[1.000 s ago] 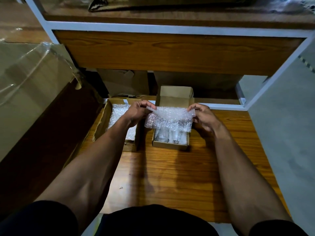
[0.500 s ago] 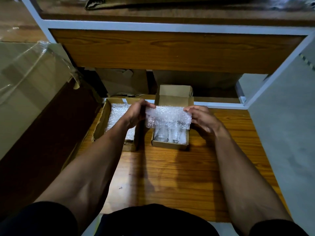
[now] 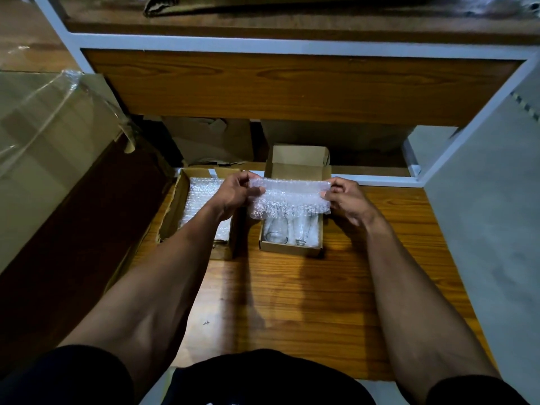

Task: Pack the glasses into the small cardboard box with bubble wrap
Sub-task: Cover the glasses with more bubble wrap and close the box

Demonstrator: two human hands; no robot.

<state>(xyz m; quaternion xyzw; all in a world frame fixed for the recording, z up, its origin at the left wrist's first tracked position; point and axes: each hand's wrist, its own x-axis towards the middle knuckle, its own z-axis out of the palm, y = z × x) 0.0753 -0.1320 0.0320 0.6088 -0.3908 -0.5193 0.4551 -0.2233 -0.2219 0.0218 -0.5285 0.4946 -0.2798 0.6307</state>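
You pinch the bubble wrap [image 3: 289,197] taut between left hand [image 3: 233,194] and right hand [image 3: 347,200], over the small cardboard box [image 3: 292,247] near the worktop's [image 3: 292,302] far edge, likely to cushion the glasses [image 3: 287,230] lying inside.

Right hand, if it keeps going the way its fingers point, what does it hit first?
The right hand points left along the bubble wrap sheet it pinches; next in line is probably the left hand at the other end, though depth is unclear.

Two clear glasses [image 3: 285,230] are laid side by side in the small open cardboard box [image 3: 290,249] near the surface's far edge. A bubble wrap sheet [image 3: 290,197] is stretched flat above the box's far half.
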